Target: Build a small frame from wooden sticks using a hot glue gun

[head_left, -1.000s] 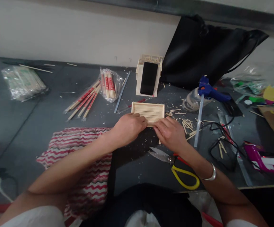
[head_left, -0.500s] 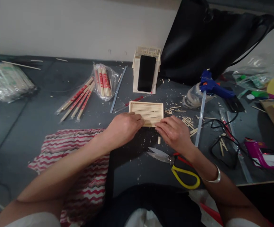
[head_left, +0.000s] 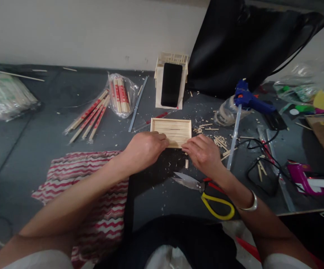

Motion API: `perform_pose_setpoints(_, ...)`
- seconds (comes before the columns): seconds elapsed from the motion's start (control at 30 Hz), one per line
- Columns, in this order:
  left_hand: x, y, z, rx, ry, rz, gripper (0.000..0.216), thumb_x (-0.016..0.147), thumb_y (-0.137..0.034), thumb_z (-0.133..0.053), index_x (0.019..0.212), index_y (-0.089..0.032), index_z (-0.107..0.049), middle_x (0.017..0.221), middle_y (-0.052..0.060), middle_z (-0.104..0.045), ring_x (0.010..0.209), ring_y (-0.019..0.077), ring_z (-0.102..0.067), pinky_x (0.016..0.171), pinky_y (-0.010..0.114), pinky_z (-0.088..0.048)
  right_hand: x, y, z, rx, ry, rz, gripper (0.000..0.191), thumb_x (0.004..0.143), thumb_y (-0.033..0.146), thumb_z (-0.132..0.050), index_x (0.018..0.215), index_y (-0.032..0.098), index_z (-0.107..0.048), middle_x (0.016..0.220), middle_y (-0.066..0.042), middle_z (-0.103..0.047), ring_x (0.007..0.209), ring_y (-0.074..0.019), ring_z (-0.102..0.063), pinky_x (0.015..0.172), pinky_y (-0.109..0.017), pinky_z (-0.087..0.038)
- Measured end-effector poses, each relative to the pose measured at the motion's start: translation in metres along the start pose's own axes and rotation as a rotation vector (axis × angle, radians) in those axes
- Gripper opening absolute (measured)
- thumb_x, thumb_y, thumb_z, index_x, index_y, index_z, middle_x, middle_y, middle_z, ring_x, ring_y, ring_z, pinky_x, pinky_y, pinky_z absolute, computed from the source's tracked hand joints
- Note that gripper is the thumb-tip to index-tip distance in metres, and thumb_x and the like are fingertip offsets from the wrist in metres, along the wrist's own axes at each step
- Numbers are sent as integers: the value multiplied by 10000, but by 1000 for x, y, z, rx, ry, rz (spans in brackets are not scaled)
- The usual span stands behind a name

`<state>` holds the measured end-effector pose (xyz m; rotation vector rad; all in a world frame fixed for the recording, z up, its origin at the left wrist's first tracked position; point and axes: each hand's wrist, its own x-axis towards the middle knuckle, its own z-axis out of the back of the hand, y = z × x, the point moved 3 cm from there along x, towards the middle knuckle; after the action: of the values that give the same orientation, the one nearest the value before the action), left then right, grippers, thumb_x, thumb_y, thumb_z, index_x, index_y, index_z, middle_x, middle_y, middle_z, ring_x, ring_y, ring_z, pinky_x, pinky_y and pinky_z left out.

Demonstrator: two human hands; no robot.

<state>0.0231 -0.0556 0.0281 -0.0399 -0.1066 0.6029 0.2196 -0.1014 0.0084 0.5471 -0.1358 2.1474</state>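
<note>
A shallow wooden tray built of thin sticks, with a raised rim, lies on the dark table in front of me. My left hand is closed on its near left corner, fingers curled over the edge. My right hand pinches the near right corner with thumb and fingers together. Part of the near edge is hidden behind my fingers. A short wooden piece lies just below the tray, and scissors with red and yellow handles lie nearer to me.
A black phone leans on a stick-built stand. To the right are a blue glue gun with a glue stick, cut sticks and a cable. Packed chopsticks and a striped cloth lie left.
The whole view has shifted slightly. Both hands stay on the near corners of the tray, with hardly any movement.
</note>
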Motion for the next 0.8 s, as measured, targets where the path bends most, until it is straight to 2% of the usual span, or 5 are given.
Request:
perform_pose_setpoints(0.17, 0, 15, 4, -222, 53, 152, 159, 945, -324, -627, 975, -195, -714, 823, 28, -737, 748, 180, -685, 657, 270, -484, -3, -3, -5, 101, -42, -64, 213, 1053, 303, -524, 1091, 222, -717, 922, -74, -749, 853, -236, -629, 762, -379, -489)
perform_pose_setpoints(0.27, 2, 37, 6, -417, -127, 307, 268, 938, -381, -631, 1117, -192, -696, 879, 29, -747, 749, 166, -677, 702, 273, -512, -4, -5, -3, 198, -158, -170, 282, 1005, 362, -599, 1242, 217, -645, 983, -80, -745, 867, -240, -660, 775, -387, -537)
perform_pose_setpoints(0.43, 8, 64, -7, -409, -350, 416, 400, 940, -360, -600, 1290, -168, -613, 1161, 98, -720, 1076, 231, -673, 906, 351, -557, -8, -10, 6, 271, -392, -402, 128, 994, 337, -593, 902, 253, -622, 802, -11, -698, 660, -174, -615, 654, -321, -517)
perform_pose_setpoints(0.57, 13, 66, -18, -543, -228, 367, 568, 972, -419, -546, 1469, -151, -488, 1337, 146, -678, 1208, 259, -655, 1028, 414, -527, -7, -8, 5, 395, -355, -438, 182, 1001, 377, -573, 881, 252, -627, 774, 1, -690, 666, -166, -622, 660, -303, -508)
perform_pose_setpoints(0.8, 9, 64, -17, -633, -80, 354, 733, 925, -493, -590, 1543, -141, -412, 1332, 164, -692, 1185, 278, -683, 985, 410, -549, -4, -4, 7, 476, -371, -438, 224, 1029, 378, -483, 878, 247, -584, 693, 20, -658, 584, -145, -593, 612, -276, -484)
